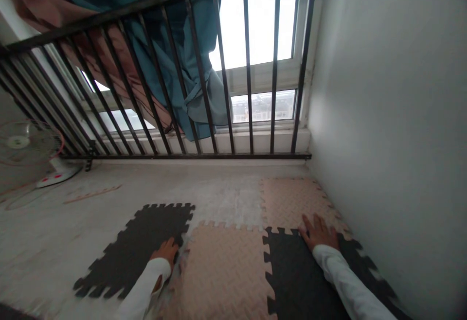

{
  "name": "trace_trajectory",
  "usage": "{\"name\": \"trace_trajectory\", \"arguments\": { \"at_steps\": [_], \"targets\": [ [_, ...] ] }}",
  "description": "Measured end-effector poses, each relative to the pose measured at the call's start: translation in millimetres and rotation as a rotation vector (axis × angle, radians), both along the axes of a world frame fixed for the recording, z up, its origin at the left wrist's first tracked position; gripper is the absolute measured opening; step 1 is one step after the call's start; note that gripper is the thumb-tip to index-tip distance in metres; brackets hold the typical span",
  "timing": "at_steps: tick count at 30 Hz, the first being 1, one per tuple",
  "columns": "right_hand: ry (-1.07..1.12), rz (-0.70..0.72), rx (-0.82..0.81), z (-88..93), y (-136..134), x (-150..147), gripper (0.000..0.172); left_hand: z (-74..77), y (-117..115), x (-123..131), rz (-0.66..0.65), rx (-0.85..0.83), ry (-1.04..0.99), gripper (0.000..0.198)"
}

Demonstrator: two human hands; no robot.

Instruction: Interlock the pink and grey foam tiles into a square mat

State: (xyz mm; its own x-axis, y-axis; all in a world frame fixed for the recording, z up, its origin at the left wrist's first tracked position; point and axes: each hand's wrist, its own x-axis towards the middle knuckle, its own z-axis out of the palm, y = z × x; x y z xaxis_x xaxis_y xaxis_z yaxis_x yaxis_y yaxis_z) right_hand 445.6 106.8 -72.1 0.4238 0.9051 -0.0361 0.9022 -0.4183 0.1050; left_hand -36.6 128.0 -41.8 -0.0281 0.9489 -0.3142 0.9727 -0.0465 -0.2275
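My left hand [166, 251] is at the right edge of a loose black foam mat tile [136, 244], its fingers bent over that edge and partly hidden. Right beside it lies a beige foam mat tile [222, 271], with a narrow gap between the two and some blur along its left edge. My right hand [320, 232] lies palm down with fingers apart, across the seam between a second black foam tile [295, 271] and a beige tile [292, 198] behind it. The toothed edges of these tiles meet under and around my right hand.
A white wall [394, 115] rises along the right side. Ahead, a black metal railing [197, 156] stands before windows and a teal and pink curtain [164, 62]. A fan [54, 176] stands on the grey concrete floor [109, 184] at the left.
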Motion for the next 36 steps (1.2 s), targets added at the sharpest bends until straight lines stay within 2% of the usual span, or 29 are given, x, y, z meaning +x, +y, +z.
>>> {"name": "trace_trajectory", "arguments": {
  "at_steps": [3,6,8,11,14,17,19,21,25,28,36],
  "targets": [
    [-0.007,-0.002,-0.005,4.0,-2,-3,0.055,8.5,-2,4,-0.021,0.057,0.028,0.049],
    [0.001,-0.01,-0.012,6.6,-3,-6,0.053,24.8,9,16,-0.019,0.223,-0.031,0.046],
    [0.006,-0.005,0.004,7.3,-3,-6,0.053,35.6,25,37,-0.027,0.334,-0.125,0.041],
    [0.005,-0.002,0.014,5.9,-2,-6,0.053,42.4,53,92,-0.087,0.404,-0.305,0.037],
    [0.008,-0.007,0.019,-1.5,0,-2,0.054,33.3,75,165,-0.164,0.373,-0.458,0.038],
    [0.022,0.007,0.057,-13.0,3,5,0.056,14.7,85,232,-0.25,0.302,-0.538,0.037],
    [0.023,0.016,0.057,-17.6,4,9,0.057,2.7,86,264,-0.279,0.27,-0.567,0.038],
    [0.02,0.02,0.035,-16.8,3,9,0.057,-6.1,85,285,-0.324,0.242,-0.579,0.039],
    [0.014,-0.004,-0.008,-4.2,-1,1,0.056,-15.1,83,300,-0.431,0.175,-0.557,0.042],
    [0.021,-0.012,-0.009,1.1,-2,-2,0.056,-18.4,87,300,-0.438,0.172,-0.538,0.043],
    [0.01,0.013,0.019,-13.1,1,5,0.055,-23.8,93,290,-0.428,0.135,-0.488,0.046]
  ]
}}
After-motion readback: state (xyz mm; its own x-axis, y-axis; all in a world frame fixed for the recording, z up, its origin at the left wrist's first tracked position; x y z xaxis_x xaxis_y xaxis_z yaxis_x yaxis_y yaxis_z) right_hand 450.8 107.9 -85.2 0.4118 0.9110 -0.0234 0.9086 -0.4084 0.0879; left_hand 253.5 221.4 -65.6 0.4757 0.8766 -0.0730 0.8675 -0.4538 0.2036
